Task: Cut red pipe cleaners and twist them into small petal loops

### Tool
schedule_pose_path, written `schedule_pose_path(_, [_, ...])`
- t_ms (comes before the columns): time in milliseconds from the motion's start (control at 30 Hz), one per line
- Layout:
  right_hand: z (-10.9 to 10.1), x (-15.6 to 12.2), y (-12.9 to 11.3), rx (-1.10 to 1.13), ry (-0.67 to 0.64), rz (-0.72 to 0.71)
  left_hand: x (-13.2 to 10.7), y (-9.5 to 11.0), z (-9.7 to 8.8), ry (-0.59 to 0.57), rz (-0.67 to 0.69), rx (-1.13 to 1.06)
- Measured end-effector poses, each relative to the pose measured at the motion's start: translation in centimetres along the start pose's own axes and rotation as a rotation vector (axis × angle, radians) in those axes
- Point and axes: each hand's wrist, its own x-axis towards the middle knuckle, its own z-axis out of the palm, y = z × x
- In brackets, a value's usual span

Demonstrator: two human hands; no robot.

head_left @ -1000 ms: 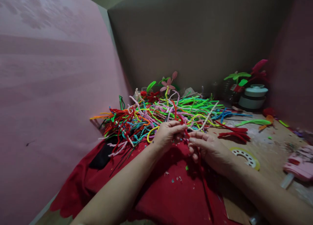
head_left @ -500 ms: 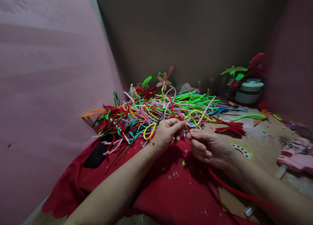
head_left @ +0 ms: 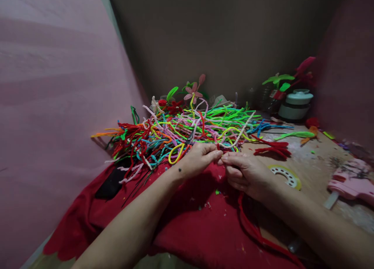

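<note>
My left hand [head_left: 202, 156] and my right hand [head_left: 244, 172] meet fingertip to fingertip just in front of a pile of coloured pipe cleaners [head_left: 222, 121]. Both pinch a red pipe cleaner, mostly hidden by the fingers where they touch. A long red pipe cleaner [head_left: 248, 226] trails from under my right hand toward the front edge. Just beyond my left hand lies a dark-jawed tool with a yellow looped handle [head_left: 176, 155]. Several bent red pipe-cleaner pieces [head_left: 273, 149] rest past my right hand.
Red cloth [head_left: 189, 230] covers the table's front, with a black flat object [head_left: 110, 185] at left. On the right are a tape roll [head_left: 288, 177], a pink glue gun [head_left: 350, 181] and a lidded jar [head_left: 295, 104]. Pipe-cleaner flowers [head_left: 193, 92] stand at the back.
My fingertips have drawn together, closing over the red pipe cleaner between them. My right fingers have curled more, and the trailing red length has swung left and down. The view has shifted slightly.
</note>
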Motion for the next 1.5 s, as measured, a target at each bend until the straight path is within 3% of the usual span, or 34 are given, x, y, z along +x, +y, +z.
schedule_pose_path(133, [0.4,-0.1,0.1,-0.039,0.029,0.015,-0.2,0.9,0.3,-0.045,-0.227,-0.159])
schedule_pose_path(267, [0.3,0.1,0.3,-0.062,0.046,-0.002,-0.4,1.7,-0.9,-0.036,-0.297,-0.082])
schedule_pose_path(333, [-0.1,0.2,0.3,-0.058,0.049,-0.002,-0.6,1.6,-2.7,0.037,-0.265,0.053])
schedule_pose_path(433, [-0.7,0.4,0.1,-0.047,0.036,-0.030,-1.1,0.6,-5.9,0.181,-0.231,0.500])
schedule_pose_path(500, [-0.9,0.5,0.0,-0.035,0.041,-0.057,-1.5,-0.4,-7.1,0.097,-0.321,0.791])
schedule_pose_path(567, [-1.0,0.6,0.0,-0.027,0.065,-0.071,-1.8,-1.8,-7.1,0.015,-0.432,0.927])
schedule_pose_path(767, [-1.0,0.7,0.1,0.016,0.101,-0.072,-2.0,-4.3,-5.6,0.084,-0.492,0.982])
schedule_pose_path(867, [-1.0,0.7,0.0,0.022,0.092,-0.071,-2.5,-3.9,-6.5,0.112,-0.520,0.962])
schedule_pose_path(967, [-1.0,0.6,-0.1,0.040,0.056,-0.080,-3.2,-3.4,-8.0,0.225,-0.531,0.866])
schedule_pose_path(1067, [-0.9,0.5,-0.1,0.073,0.009,-0.077,-3.6,-3.4,-8.9,0.397,-0.483,0.777])
schedule_pose_path(1167, [-1.0,0.5,-0.1,0.082,0.009,-0.075,-3.7,-3.1,-8.4,0.473,-0.302,0.683])
schedule_pose_path(1233, [-1.0,0.6,-0.1,0.067,0.031,-0.078,-3.7,-2.3,-7.4,0.394,-0.166,0.656])
schedule_pose_path(1367, [-1.1,0.8,-0.1,0.058,0.071,-0.095,-3.9,-0.6,-4.8,0.094,0.068,0.664])
schedule_pose_path(1500, [-1.1,0.9,-0.3,0.058,0.094,-0.126,-4.0,-0.7,-3.1,-0.032,0.159,0.732])
